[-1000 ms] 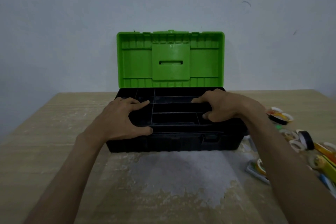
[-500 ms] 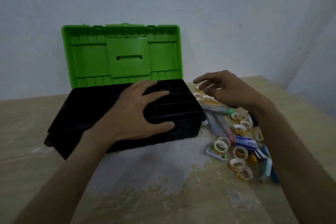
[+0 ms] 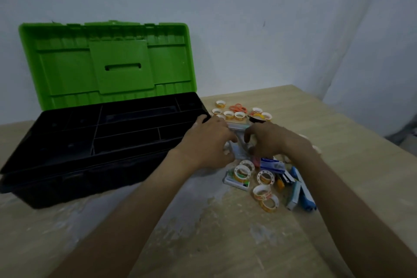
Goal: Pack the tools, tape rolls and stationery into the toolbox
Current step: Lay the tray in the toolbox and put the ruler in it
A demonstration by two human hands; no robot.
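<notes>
A black toolbox [image 3: 67,176] stands open on a wooden table [image 3: 225,244], its green lid [image 3: 108,63] upright at twelve o'clock. I can see nothing yet in its dark compartments. At three o'clock from the box lies a loose pile: small tape rolls [image 3: 242,171], orange scissors [image 3: 239,108] and blue stationery [image 3: 302,194].

Above the pile, the left hand [image 3: 207,142] and right hand [image 3: 274,140] face each other. Their fingers curl in narrowly from nine and three o'clock around a pale grey item [image 3: 239,142]. I cannot tell what it is, nor whether it has left the table.

This looks like the first pick-up, with packing barely begun. The next move calls for lifting the item clear of the rolls beside it, carrying it towards nine o'clock, and lowering it into a compartment long enough to take it.
</notes>
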